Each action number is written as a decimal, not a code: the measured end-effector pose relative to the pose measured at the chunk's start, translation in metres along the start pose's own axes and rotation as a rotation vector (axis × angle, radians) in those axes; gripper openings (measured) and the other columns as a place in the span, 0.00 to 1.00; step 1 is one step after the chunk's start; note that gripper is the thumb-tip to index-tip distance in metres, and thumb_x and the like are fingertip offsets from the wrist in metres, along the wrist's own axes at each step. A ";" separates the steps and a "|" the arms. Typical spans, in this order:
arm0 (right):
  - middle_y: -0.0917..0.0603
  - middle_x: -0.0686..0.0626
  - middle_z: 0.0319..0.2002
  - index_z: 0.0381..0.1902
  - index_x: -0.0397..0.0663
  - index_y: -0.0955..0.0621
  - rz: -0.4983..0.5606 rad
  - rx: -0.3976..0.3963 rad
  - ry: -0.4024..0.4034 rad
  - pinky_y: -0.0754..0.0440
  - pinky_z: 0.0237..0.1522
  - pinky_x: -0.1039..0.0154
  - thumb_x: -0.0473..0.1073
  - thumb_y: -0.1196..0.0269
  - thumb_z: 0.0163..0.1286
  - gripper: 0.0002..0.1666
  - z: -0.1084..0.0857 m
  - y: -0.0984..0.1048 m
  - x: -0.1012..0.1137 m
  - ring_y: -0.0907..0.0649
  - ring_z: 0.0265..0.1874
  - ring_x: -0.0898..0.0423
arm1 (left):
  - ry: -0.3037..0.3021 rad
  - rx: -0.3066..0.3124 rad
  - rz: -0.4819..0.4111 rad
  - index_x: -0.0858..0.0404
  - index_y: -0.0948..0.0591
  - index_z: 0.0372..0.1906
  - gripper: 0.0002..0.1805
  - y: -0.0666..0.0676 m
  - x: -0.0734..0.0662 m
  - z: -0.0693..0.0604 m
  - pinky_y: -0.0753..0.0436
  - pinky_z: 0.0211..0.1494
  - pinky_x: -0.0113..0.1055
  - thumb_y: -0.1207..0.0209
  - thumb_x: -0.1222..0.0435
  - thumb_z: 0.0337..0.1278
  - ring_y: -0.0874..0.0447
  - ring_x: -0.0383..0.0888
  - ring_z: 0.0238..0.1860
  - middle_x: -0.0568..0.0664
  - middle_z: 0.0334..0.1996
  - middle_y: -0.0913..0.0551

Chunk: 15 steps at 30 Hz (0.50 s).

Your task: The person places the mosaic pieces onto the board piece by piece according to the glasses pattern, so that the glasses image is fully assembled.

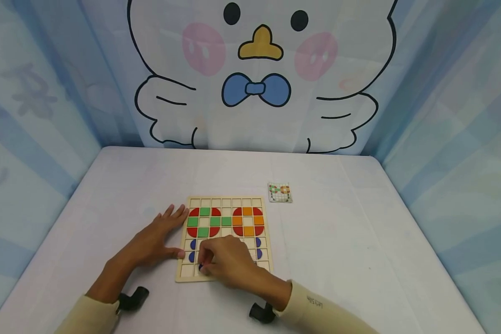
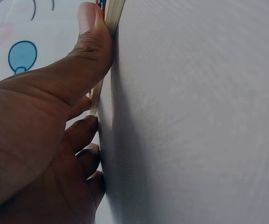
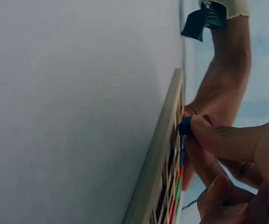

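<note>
A wooden grid board (image 1: 206, 202) lies on the table, with red and green pieces (image 1: 204, 211) at its left and red and orange pieces (image 1: 247, 211) at its right. Lower down, blue half-round pieces (image 1: 193, 244) sit in cells near both sides. My left hand (image 1: 158, 239) spreads its fingers along the board's left edge, its thumb against the rim. Over the lower part of the board, my right hand (image 1: 229, 260) pinches a small blue piece (image 3: 185, 126) between thumb and finger, at a bottom-row cell. That hand covers several cells and most of the piece.
A small printed card (image 1: 280, 195) with a coloured grid pattern lies beyond the board's upper right corner. White cloth (image 1: 338, 241) covers the table. Patterned curtains (image 1: 455, 139) stand around its back and sides. Each wrist carries a black camera mount (image 1: 134, 298).
</note>
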State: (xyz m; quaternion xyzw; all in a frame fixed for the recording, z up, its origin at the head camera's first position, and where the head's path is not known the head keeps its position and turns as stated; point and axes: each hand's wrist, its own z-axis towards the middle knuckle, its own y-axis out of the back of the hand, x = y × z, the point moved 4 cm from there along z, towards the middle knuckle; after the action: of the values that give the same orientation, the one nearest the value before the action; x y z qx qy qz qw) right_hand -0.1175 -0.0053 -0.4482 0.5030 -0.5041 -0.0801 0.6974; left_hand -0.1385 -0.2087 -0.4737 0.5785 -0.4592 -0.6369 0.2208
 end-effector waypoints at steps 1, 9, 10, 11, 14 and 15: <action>0.17 0.66 0.24 0.30 0.59 0.14 -0.013 -0.003 0.002 0.27 0.30 0.74 0.40 0.20 0.62 0.11 0.002 -0.002 0.001 0.24 0.26 0.72 | 0.000 0.000 -0.002 0.60 0.41 0.85 0.62 0.000 0.000 0.000 0.50 0.85 0.70 0.20 0.48 0.47 0.55 0.69 0.86 0.61 0.85 0.44; 0.17 0.65 0.21 0.29 0.58 0.10 -0.073 0.004 -0.018 0.28 0.26 0.73 0.41 0.20 0.61 0.08 0.010 -0.007 0.006 0.25 0.24 0.71 | -0.008 -0.001 -0.004 0.60 0.41 0.85 0.62 0.001 -0.001 0.000 0.49 0.84 0.71 0.20 0.48 0.48 0.55 0.69 0.86 0.61 0.85 0.44; 0.17 0.65 0.21 0.29 0.58 0.10 -0.072 0.010 -0.018 0.28 0.26 0.73 0.41 0.19 0.61 0.08 0.011 -0.008 0.007 0.24 0.25 0.71 | -0.006 0.000 -0.002 0.60 0.41 0.85 0.62 0.001 -0.001 0.000 0.49 0.85 0.71 0.20 0.48 0.48 0.55 0.69 0.86 0.61 0.85 0.44; 0.16 0.65 0.21 0.29 0.58 0.10 -0.072 0.016 -0.018 0.28 0.26 0.73 0.41 0.19 0.61 0.08 0.011 -0.008 0.007 0.24 0.25 0.71 | -0.005 0.001 0.000 0.60 0.41 0.85 0.62 0.001 -0.001 0.000 0.49 0.85 0.71 0.20 0.48 0.47 0.55 0.69 0.86 0.61 0.85 0.44; 0.15 0.66 0.21 0.28 0.58 0.09 -0.075 0.025 -0.014 0.27 0.27 0.74 0.41 0.19 0.60 0.08 0.010 -0.010 0.009 0.24 0.26 0.72 | 0.001 0.004 0.005 0.60 0.41 0.85 0.63 0.001 0.000 0.001 0.49 0.85 0.70 0.20 0.48 0.47 0.55 0.69 0.86 0.61 0.85 0.45; 0.15 0.66 0.21 0.28 0.58 0.09 -0.079 0.024 -0.012 0.27 0.27 0.74 0.41 0.19 0.60 0.08 0.010 -0.010 0.010 0.24 0.26 0.72 | 0.003 0.004 0.005 0.60 0.41 0.85 0.63 0.000 0.000 0.001 0.49 0.85 0.70 0.20 0.48 0.47 0.55 0.68 0.86 0.61 0.85 0.45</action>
State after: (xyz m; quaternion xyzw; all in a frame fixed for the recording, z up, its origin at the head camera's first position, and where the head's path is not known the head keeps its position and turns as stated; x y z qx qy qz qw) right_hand -0.1165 -0.0224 -0.4498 0.5304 -0.4890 -0.1045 0.6846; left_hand -0.1392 -0.2087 -0.4734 0.5787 -0.4618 -0.6345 0.2220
